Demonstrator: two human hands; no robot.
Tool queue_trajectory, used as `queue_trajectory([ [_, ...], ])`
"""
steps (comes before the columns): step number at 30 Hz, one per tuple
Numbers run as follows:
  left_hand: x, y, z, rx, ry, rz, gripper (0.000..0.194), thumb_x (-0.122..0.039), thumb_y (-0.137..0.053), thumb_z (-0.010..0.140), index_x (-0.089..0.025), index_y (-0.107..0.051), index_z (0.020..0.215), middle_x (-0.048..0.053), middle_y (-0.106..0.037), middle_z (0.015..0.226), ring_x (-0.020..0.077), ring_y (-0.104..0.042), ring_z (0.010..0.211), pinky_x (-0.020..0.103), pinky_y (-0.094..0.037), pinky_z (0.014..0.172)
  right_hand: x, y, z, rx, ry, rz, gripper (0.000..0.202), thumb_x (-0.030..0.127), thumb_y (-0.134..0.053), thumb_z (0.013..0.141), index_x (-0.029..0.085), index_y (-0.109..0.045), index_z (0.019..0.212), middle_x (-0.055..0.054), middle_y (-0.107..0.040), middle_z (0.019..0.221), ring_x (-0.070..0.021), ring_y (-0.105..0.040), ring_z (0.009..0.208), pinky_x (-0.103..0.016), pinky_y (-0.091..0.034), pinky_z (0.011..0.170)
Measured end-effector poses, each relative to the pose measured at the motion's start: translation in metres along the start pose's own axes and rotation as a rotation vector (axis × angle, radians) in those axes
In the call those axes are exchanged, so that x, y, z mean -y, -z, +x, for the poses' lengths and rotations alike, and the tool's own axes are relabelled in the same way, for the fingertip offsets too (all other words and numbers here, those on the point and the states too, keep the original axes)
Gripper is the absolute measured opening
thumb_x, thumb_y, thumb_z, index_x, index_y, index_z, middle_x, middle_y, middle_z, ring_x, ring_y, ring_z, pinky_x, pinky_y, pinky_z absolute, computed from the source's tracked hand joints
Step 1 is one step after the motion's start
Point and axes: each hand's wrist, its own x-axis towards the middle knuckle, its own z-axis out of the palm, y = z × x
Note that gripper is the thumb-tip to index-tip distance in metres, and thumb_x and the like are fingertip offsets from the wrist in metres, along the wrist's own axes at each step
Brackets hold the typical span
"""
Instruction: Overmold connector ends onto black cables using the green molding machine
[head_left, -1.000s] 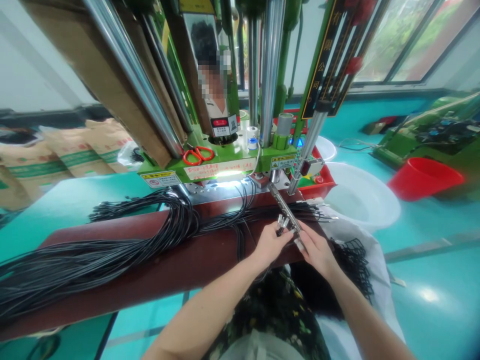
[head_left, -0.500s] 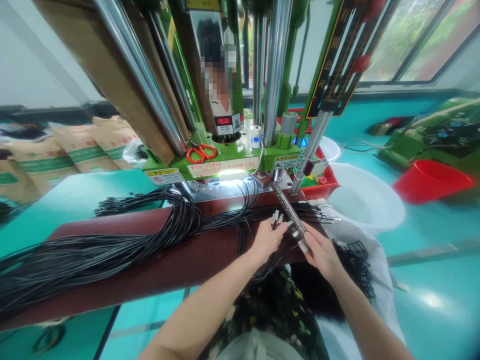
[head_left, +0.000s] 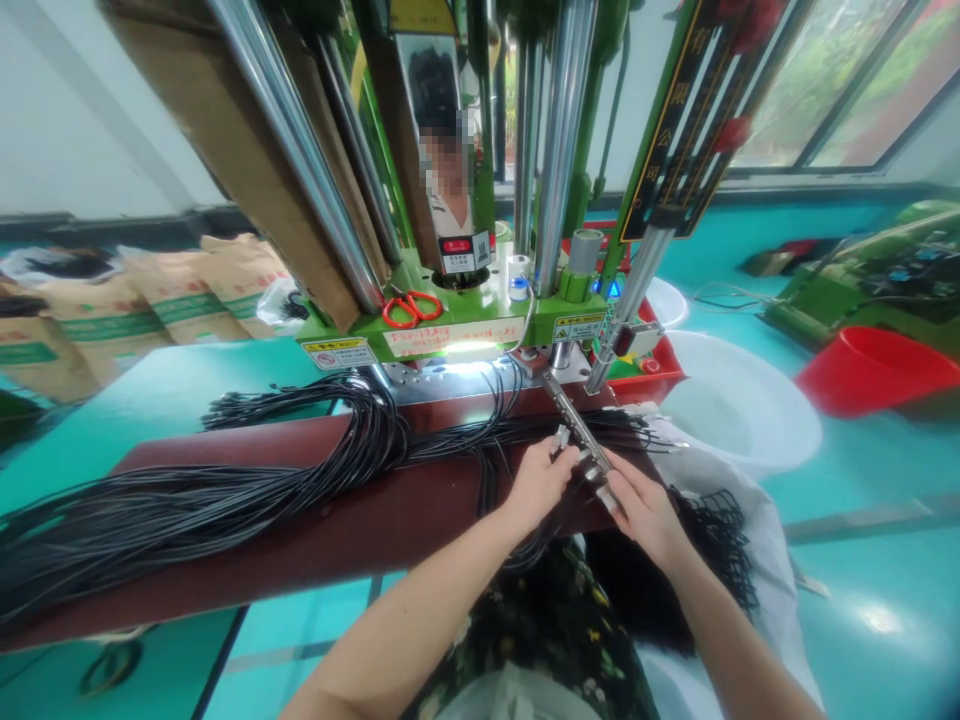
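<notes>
My left hand (head_left: 541,484) is closed around a few black cable ends, whose silver metal plugs (head_left: 560,438) stick up past the thumb and forefinger. Its fingertips are right beside a narrow slotted metal bar (head_left: 576,422) that slants from the press down toward me. My right hand (head_left: 646,512) grips the near end of this bar, thumb on one side and fingers on the other. Small silver plugs sit at the bar's near end, between the two hands. Loose black cables (head_left: 487,482) hang under my left hand; what its palm holds is hidden.
A green press (head_left: 352,335) with steel columns stands ahead, orange-handled scissors (head_left: 411,310) on its ledge. Bundles of black cables (head_left: 225,510) cover the brown table (head_left: 420,505). To the right are a white sack (head_left: 757,540), a white tub (head_left: 780,430) and a red bucket (head_left: 870,372).
The view has shifted slightly. My left hand has come a little closer to the bar, and fewer plugs show above its fingers. My right hand keeps its place at the bar's near end.
</notes>
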Motion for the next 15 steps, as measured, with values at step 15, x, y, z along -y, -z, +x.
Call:
queue_trajectory([
  [15, -0.0068, 0.0073, 0.0016, 0.066, 0.082, -0.082, 0.033, -0.041, -0.061, 0.068, -0.020, -0.035, 0.067, -0.012, -0.028, 0.039, 0.0015, -0.019, 0.030, 0.014, -0.011, 0.031, 0.0064, 0.0025, -0.0003, 0.015, -0.076, 0.088, 0.057, 0.051, -0.065, 0.067, 0.022, -0.056, 0.115, 0.004, -0.047, 0.055, -0.0038, -0.030, 0.040, -0.015, -0.021, 0.033],
])
